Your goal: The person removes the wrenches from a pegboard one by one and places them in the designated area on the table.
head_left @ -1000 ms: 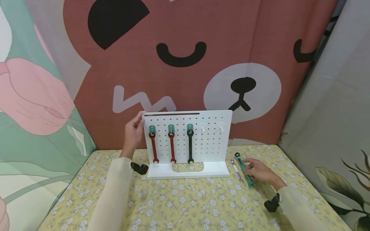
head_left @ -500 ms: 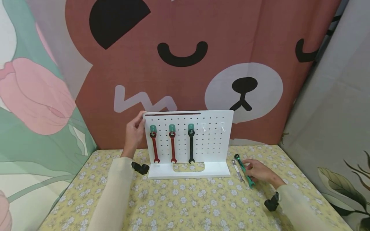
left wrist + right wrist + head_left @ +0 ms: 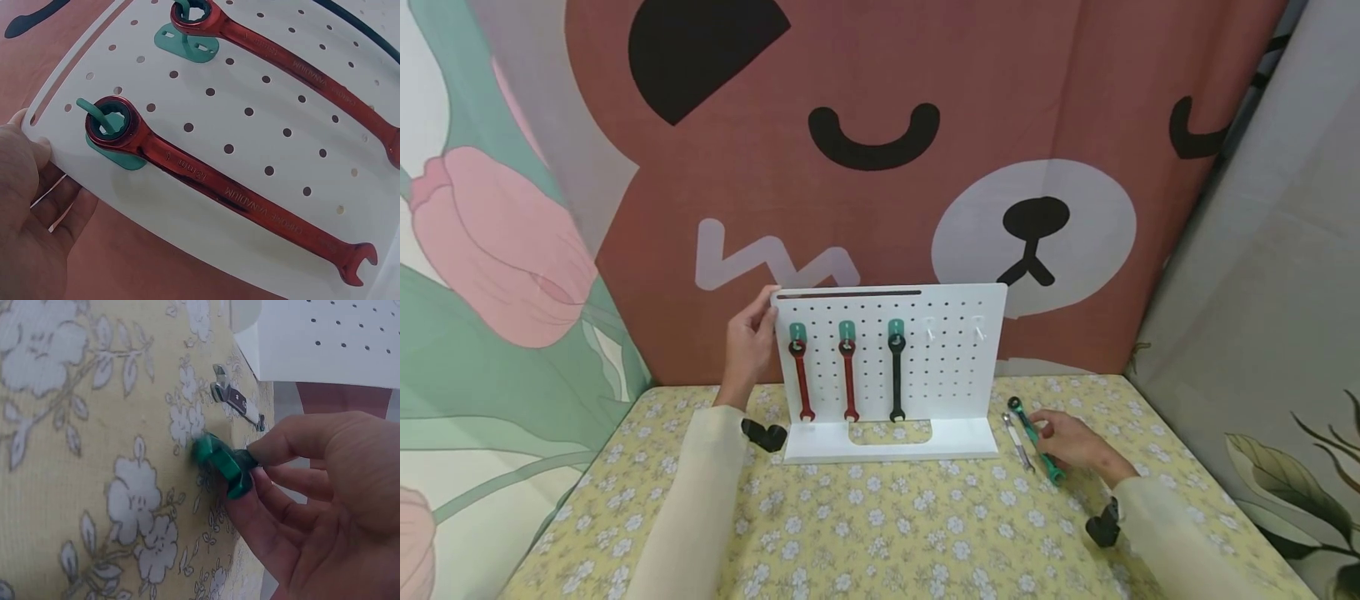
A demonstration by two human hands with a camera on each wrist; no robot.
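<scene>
My left hand [image 3: 749,350] grips the upper left edge of a white pegboard [image 3: 955,392], thumb at the front and fingers behind. Two red combination wrenches, a left one [image 3: 219,190] and a right one [image 3: 849,383], hang by their ring ends on green hooks. A black wrench [image 3: 896,379] hangs beside them. Right of the board, my right hand [image 3: 1078,442] pinches a green combination wrench [image 3: 225,464] between thumb and fingers, its open end towards me. A shorter silver wrench [image 3: 1017,442] lies on the tablecloth between the green wrench and the board.
Two clear hooks, one nearer the middle [image 3: 929,329] and one further right [image 3: 979,327], carry nothing. A flowered yellow cloth [image 3: 880,533] covers the table. Behind it hangs a brown curtain [image 3: 880,225] with a bear print.
The green wrench has turned slightly in my right fingers, so its open end looks narrower. My left hand stays on the board.
</scene>
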